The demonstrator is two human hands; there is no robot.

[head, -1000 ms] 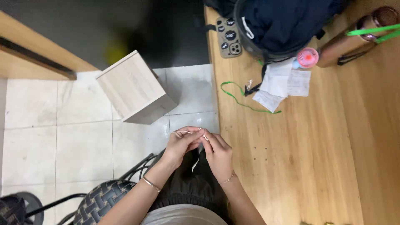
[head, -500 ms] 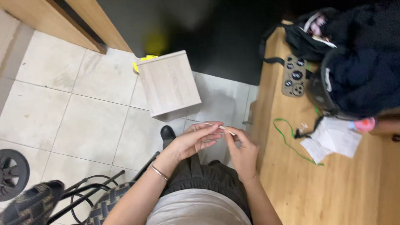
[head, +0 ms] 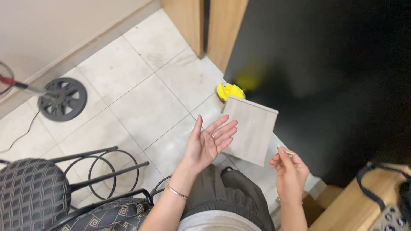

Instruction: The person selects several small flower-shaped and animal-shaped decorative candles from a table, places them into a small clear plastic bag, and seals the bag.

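My left hand (head: 209,143) is raised palm up over the floor, fingers spread, with nothing in it; a thin bracelet circles the wrist. My right hand (head: 290,170) is to its right, fingertips pinched on a small thin pale object (head: 286,150) that sticks out above the thumb. I cannot tell what that object is. Behind both hands stands a pale wooden box (head: 251,129) on the tiled floor. A yellow item (head: 230,91) peeks out behind the box's top corner.
A black metal stool with a woven seat (head: 30,188) stands at the lower left. A round black fan base (head: 62,99) sits on the tiles at left. A wooden table corner (head: 359,201) with a dark bag strap is at the lower right. Wooden posts rise at top centre.
The view swung left, away from the table toward the floor. My hands, joined together before, have separated; the left one opened palm up while the right keeps pinching the small object.
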